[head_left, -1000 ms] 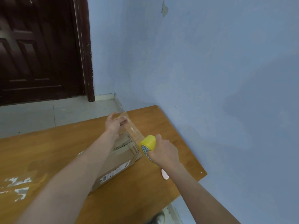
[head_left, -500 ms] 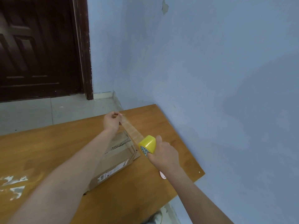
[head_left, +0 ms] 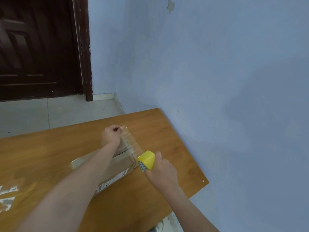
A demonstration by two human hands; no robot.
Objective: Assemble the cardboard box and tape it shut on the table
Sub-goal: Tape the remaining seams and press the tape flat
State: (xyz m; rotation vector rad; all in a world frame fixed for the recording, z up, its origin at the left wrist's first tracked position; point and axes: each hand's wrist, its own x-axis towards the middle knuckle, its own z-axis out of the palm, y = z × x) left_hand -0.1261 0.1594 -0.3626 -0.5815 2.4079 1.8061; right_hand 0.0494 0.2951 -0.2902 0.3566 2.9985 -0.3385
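Observation:
A brown cardboard box (head_left: 115, 171) with printed labels lies on the wooden table (head_left: 175, 148), partly hidden under my left forearm. My right hand (head_left: 161, 171) grips a yellow roll of clear tape (head_left: 146, 159) just off the box's near right corner. A strip of clear tape (head_left: 131, 143) stretches from the roll over the box's right end to my left hand (head_left: 111, 133). My left hand pinches the strip's free end beyond the box's far end.
A blue wall runs close along the table's right edge (head_left: 184, 143). White scraped patches (head_left: 8, 196) mark the tabletop at the left. A grey tiled floor (head_left: 58, 113) and a dark wooden door (head_left: 38, 47) lie beyond the table.
My left hand has closed on the tape end and pulled it farther away, so the strip is longer. The right hand with the roll has barely moved.

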